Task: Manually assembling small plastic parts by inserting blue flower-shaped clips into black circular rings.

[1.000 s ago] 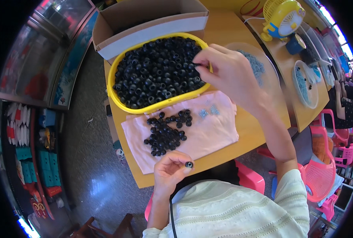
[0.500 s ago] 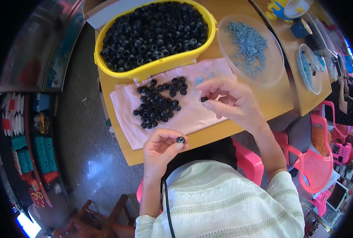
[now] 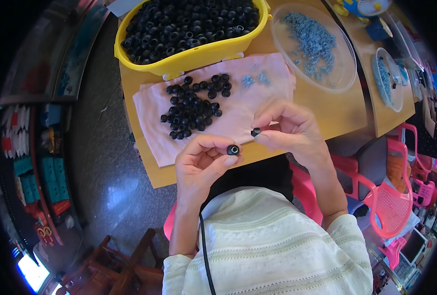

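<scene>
My left hand (image 3: 199, 164) pinches a round black bead-like piece (image 3: 233, 150) between thumb and fingertips, its hole with a pale rim facing up. In my right hand (image 3: 293, 129) a smaller black piece (image 3: 255, 132) is gripped by thumb and forefinger, a short gap to the right of the first. Both hands hover over the front edge of a folded pink cloth (image 3: 152, 123). On that cloth lies a loose heap of black bead-like pieces (image 3: 191, 109), with two small clusters of light-blue bits (image 3: 248, 80) to its right.
A yellow tub (image 3: 199, 53) full of black pieces stands at the back of the wooden table (image 3: 336, 120). Right of it sits a clear oval tray (image 3: 344, 81) with blue bits. Another clear container (image 3: 398, 98) lies farther right. Pink chairs (image 3: 393, 209) stand beyond the table.
My two hands have come closer together, the right one moving down off the blue clusters, which now show. The view has shifted, so table things sit slightly higher.
</scene>
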`<state>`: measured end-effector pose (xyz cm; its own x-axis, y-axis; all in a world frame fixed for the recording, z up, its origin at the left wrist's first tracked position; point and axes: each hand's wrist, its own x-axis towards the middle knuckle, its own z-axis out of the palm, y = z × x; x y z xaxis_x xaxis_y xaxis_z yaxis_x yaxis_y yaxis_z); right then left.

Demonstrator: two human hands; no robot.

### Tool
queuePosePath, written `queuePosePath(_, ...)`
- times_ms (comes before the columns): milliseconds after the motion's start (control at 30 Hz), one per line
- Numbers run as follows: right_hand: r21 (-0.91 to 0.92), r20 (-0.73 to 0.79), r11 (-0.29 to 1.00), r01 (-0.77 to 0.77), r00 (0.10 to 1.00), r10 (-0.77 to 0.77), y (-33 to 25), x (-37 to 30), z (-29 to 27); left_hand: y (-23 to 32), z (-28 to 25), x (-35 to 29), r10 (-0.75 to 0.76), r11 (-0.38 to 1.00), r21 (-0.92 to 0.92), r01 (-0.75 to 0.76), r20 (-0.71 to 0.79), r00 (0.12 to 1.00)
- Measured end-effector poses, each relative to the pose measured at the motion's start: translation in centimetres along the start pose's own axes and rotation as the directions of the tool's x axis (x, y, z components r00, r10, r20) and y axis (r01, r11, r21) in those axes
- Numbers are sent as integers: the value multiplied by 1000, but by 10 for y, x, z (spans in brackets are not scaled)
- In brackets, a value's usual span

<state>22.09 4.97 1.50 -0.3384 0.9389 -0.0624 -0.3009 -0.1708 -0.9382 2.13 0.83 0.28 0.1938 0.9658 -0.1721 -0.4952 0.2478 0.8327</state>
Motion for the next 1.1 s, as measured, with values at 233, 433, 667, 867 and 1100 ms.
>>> queuePosePath(233, 86, 114, 991, -104, 989, 94, -11, -7, 11, 2, 6, -2, 9, 996, -84, -5, 49, 999)
queuePosePath(433, 123, 150, 989, -81, 987, 62, -7, -12, 14, -2, 8, -6, 70, 993, -100, -62, 84, 994)
queuePosePath(667, 120, 154, 993, -11, 988, -7, -5, -15, 18, -1, 11, -10, 19, 989, -146, -5, 95, 995)
queuePosePath(867, 130, 127, 988, -79, 990, 62, -7, -14, 19, -3, 7, -5, 30, 980, -199, -8, 108, 994)
queuePosePath(1100, -58, 107, 998, 14, 994, -8, -7, -15, 18, -4, 9, -6, 79, 992, -99, -73, 50, 996)
